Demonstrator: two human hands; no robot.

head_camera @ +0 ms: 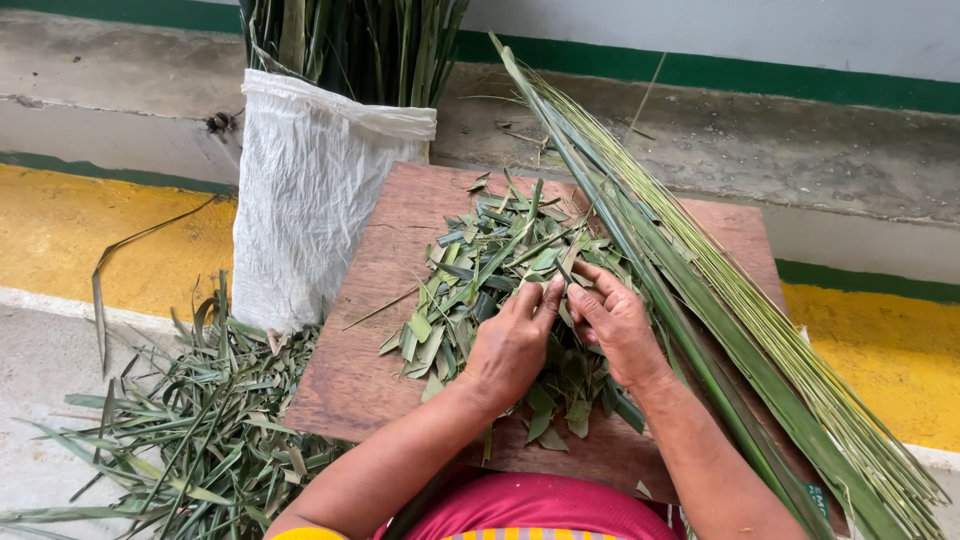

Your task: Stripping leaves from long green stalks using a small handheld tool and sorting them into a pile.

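Observation:
A heap of cut green leaf pieces (480,270) lies on a brown wooden board (385,260). My left hand (512,345) rests on the heap, fingers curled down onto the pieces. My right hand (612,322) sits beside it, thumb and fingers pinching leaf pieces where the two hands meet. A long bundle of green palm leaves and thin pale ribs (720,300) lies diagonally over the board's right side, just right of my right hand.
A white woven sack (310,200) filled with upright green leaves stands left of the board. Loose leaf trimmings (190,430) cover the ground at lower left. Behind run a concrete step (760,150), yellow painted strips and a green band.

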